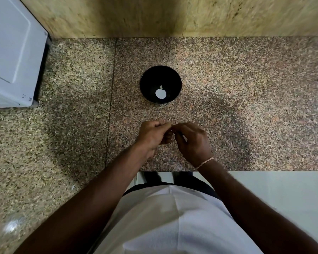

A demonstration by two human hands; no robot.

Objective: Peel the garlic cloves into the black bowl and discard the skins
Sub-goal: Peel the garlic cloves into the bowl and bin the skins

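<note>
Head view. Risk, as a judgement: the small white garlic clove [184, 138] is almost wholly hidden between the two hands, held over bare speckled granite counter [246, 88] and short of the round black bowl [145, 85] — a slip of the fingertips while pulling skin would likely drop it on the stone, not in the bowl. Loose skin could also scatter; no bin is in sight.

Pose: left hand [152, 136] and right hand [193, 142] meet just beside each other near the counter's front edge, fingers curled and pinched together at the tips. Only a white sliver shows under the right fingers; which hand bears the clove cannot be told.

Bowl sits well beyond the hands, holding a white garlic piece [161, 93].
</note>
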